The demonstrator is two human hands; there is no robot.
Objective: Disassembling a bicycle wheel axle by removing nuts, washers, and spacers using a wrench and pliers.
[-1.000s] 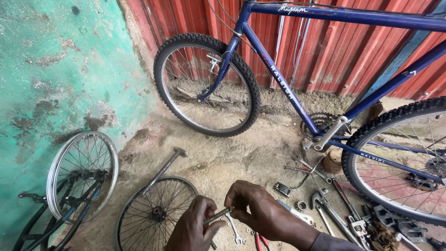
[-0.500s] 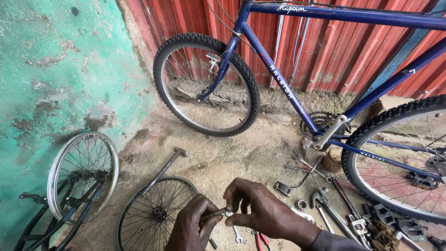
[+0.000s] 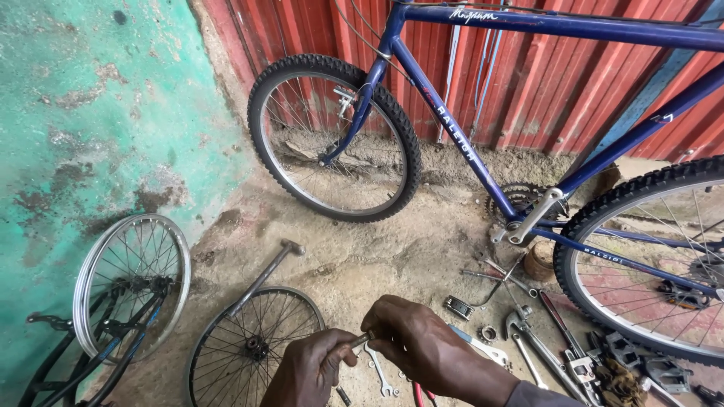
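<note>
Item: small metal rod (image 3: 360,341), low in view above the loose spoked wheel (image 3: 253,350). Our left hand (image 3: 313,369) and right hand (image 3: 422,347) each pinch one end. Long axis near level, left to right, right end slightly higher. We judge the fitting unfinished; spanners (image 3: 381,373) lie unused below.

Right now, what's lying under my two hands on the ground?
Below the left hand and right hand, which pinch a small metal rod, lie a spanner, a bare spoked wheel and red-handled pliers. Whatever sits directly beneath the palms is covered.
</note>
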